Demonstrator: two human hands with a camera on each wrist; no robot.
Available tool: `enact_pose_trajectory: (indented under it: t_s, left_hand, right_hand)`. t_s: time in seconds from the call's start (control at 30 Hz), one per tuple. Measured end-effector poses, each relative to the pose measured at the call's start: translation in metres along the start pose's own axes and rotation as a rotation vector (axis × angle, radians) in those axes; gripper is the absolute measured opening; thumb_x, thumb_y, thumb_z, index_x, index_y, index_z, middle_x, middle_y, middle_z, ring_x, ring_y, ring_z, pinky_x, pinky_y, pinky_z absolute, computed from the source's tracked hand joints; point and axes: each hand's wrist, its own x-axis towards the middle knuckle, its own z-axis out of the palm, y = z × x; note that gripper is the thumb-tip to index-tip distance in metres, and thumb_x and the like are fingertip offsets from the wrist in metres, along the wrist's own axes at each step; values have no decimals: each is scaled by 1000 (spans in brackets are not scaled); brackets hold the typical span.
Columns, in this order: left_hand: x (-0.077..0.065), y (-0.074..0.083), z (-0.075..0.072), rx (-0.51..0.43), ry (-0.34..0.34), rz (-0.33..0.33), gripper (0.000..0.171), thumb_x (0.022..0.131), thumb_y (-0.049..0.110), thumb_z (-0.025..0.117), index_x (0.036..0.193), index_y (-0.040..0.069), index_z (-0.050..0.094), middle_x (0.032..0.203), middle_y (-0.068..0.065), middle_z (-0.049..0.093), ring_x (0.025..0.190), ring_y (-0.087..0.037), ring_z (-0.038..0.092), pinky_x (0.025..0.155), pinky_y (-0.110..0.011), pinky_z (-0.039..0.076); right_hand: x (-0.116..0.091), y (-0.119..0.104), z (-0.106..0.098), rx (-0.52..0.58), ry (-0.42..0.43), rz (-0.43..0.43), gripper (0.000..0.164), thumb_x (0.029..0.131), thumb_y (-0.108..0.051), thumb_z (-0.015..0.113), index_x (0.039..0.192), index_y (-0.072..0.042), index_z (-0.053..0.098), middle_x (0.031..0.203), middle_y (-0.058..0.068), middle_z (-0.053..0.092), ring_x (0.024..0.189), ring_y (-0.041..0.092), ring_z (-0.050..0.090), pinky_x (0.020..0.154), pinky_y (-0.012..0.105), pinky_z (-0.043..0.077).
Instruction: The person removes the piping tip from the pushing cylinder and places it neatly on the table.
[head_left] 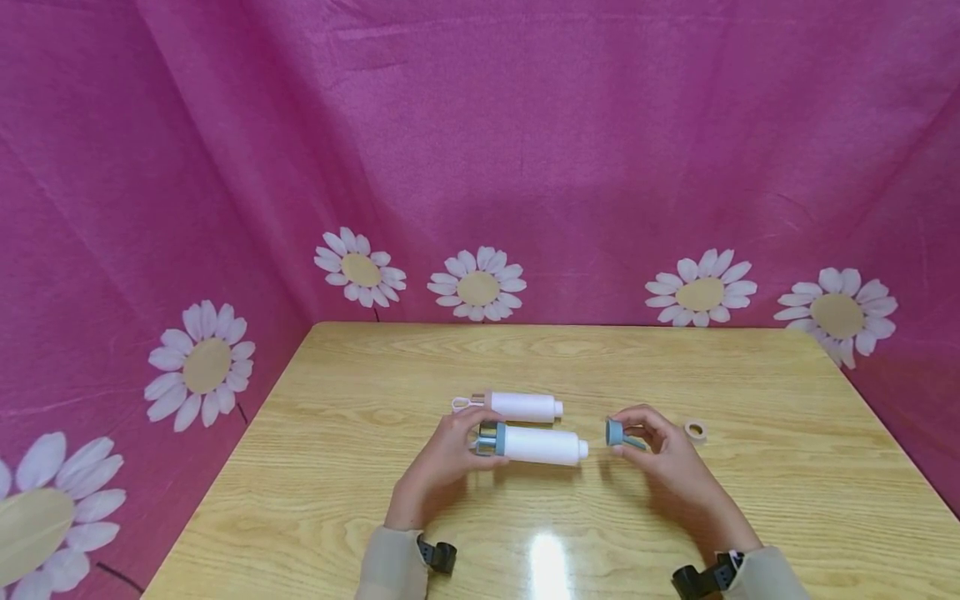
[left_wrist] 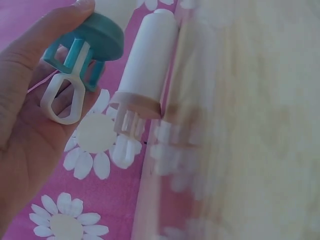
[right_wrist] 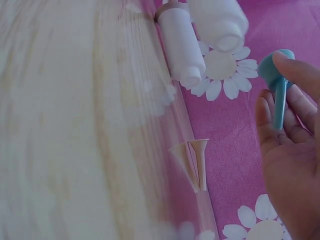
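My left hand [head_left: 444, 454] grips a white plunger tube [head_left: 542, 446] by its teal collar [left_wrist: 102, 37], thumb on one side and fingers on the other. A pale looped handle sticks out from the collar towards the palm in the left wrist view. The tube lies sideways, its narrow neck pointing right. Across a small gap, my right hand [head_left: 671, 457] pinches a teal funnel [right_wrist: 270, 72] by its wide cup. The funnel's thin stem points back towards the right palm, and its wide mouth faces the tube's neck.
Behind the held tube lies a matching white tube [head_left: 522, 406] with a beige-pink collar, parallel to it. A beige funnel [right_wrist: 201, 162] stands wide end up on the wooden table [head_left: 360, 517], right of the right hand's fingers. A pink flowered cloth [head_left: 525, 150] hangs behind the table.
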Motion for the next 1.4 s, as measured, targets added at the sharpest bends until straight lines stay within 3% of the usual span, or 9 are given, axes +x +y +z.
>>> enact_pose_trajectory:
  t_s: [0.27, 0.6, 1.13, 1.4]
  left_hand:
    - [-4, -10, -1, 29, -31, -10, 47, 78, 26, 83, 119, 12, 63, 135, -8, 60, 120, -22, 57, 102, -43, 49]
    - [-2, -15, -4, 58, -58, -52, 51, 78, 26, 84, 121, 10, 62, 130, -6, 62, 107, -18, 59, 93, -34, 51]
    - [-6, -20, -6, 56, -112, -56, 51, 77, 18, 84, 120, 6, 60, 133, -11, 60, 108, -23, 60, 93, -39, 52]
    - [-6, -21, -5, 47, -101, -69, 56, 76, 20, 84, 124, 7, 59, 134, -9, 58, 113, -23, 58, 98, -42, 51]
  right_hand:
    - [2, -2, -1, -25, -7, 0, 33, 89, -1, 67, 121, 3, 57, 116, -16, 58, 106, -5, 58, 93, 10, 47]
    - [4, -3, -4, -32, -14, -79, 32, 88, 5, 66, 119, 7, 56, 116, -14, 59, 104, -5, 58, 92, 11, 47]
    - [3, 2, 0, -41, -9, -64, 33, 87, 4, 68, 118, 4, 58, 114, -15, 59, 102, -4, 59, 91, 11, 48]
    - [2, 4, 1, -37, -8, -64, 32, 88, 4, 67, 118, 5, 57, 115, -14, 59, 103, -5, 59, 91, 10, 48]
